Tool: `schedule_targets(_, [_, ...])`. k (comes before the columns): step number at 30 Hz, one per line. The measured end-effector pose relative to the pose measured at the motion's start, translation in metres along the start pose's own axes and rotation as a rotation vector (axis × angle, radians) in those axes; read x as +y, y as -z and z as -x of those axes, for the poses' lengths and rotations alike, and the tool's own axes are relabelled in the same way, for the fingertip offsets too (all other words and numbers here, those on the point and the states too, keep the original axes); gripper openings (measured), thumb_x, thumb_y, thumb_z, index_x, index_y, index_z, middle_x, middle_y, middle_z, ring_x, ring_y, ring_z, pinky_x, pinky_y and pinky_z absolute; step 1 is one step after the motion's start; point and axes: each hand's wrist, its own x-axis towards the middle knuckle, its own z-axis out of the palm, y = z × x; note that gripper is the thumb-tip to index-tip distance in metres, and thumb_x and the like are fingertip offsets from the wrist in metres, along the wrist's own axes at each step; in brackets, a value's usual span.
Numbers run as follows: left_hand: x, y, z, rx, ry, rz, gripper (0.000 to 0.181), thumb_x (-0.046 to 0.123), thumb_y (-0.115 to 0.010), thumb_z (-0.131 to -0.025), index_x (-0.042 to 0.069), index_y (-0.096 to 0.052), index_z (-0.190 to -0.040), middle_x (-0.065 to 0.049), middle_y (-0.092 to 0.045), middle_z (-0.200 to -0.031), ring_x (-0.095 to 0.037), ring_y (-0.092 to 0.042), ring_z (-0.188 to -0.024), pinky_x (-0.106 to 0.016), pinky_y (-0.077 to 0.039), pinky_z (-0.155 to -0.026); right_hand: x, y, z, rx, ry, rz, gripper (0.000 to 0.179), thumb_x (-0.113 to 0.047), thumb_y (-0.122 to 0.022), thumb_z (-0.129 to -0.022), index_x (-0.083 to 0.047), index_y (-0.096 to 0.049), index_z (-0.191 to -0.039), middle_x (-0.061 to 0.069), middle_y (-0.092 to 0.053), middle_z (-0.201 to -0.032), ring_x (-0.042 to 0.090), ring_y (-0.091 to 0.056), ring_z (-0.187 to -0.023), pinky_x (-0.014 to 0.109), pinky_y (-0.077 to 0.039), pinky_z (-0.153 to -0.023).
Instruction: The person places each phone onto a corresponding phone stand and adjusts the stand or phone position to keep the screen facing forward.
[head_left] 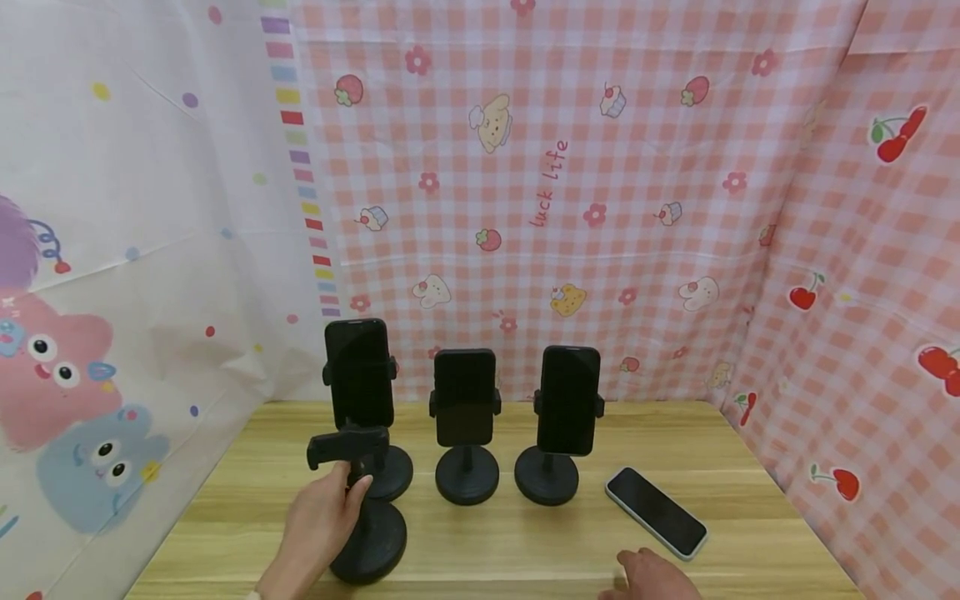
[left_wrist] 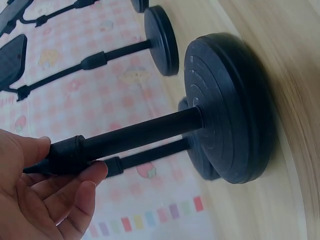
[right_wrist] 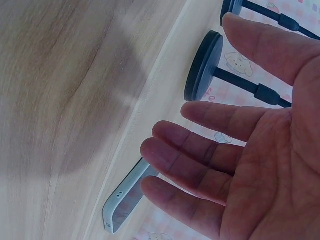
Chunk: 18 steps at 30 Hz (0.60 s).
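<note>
At the front left, my left hand (head_left: 318, 517) grips the upper stem of a black phone stand (head_left: 372, 546) whose clamp holds no phone. In the left wrist view, thumb and fingers wrap the collar of the stem, and the round base (left_wrist: 225, 107) stands at the table surface. My right hand (head_left: 648, 577) is low at the front right, holding nothing. Its fingers (right_wrist: 190, 172) are spread and slightly bent in the right wrist view. Beyond them a phone with a pale case (head_left: 656, 511) lies screen up on the table.
Three more black stands hold dark-screened phones in a back row: a left phone (head_left: 360, 375), a middle phone (head_left: 465, 396) and a right phone (head_left: 568, 400). The left one's base is close behind the gripped stand. A checked cloth (head_left: 637, 150) hangs behind the wooden table (head_left: 465, 554).
</note>
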Motion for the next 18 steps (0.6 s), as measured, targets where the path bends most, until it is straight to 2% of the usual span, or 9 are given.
schedule_targets(4, [0.008, -0.006, 0.0, -0.005, -0.023, -0.009, 0.024, 0.018, -0.071, -0.093, 0.008, -0.051, -0.084, 0.002, -0.045, -0.059, -0.014, -0.043, -0.05, -0.032, -0.034, -0.049, -0.001, 0.001, 0.001, 0.0, -0.002, 0.0, 0.048, -0.033, -0.08, -0.083, 0.007, -0.065, -0.105, 0.012, -0.066, -0.092, 0.032, -0.062, -0.088, 0.051, -0.05, -0.086])
schedule_targets(12, [0.024, -0.018, -0.001, 0.005, -0.072, 0.008, 0.021, 0.017, -0.073, -0.091, 0.008, -0.055, -0.086, 0.001, -0.053, -0.062, -0.015, -0.051, -0.052, -0.033, -0.038, -0.05, -0.004, 0.003, 0.002, 0.0, -0.013, 0.002, 0.049, -0.033, -0.079, -0.083, 0.007, -0.065, -0.106, 0.013, -0.066, -0.093, 0.032, -0.062, -0.088, 0.051, -0.05, -0.086])
schedule_targets(18, [0.039, -0.028, -0.007, -0.087, -0.029, 0.078, 0.018, 0.017, -0.07, -0.094, 0.007, -0.056, -0.086, 0.002, -0.051, -0.063, -0.012, -0.047, -0.055, -0.031, -0.038, -0.052, -0.005, 0.003, 0.003, 0.013, -0.018, 0.002, 0.047, -0.032, -0.08, -0.083, 0.006, -0.065, -0.105, 0.011, -0.066, -0.093, 0.031, -0.062, -0.088, 0.05, -0.05, -0.085])
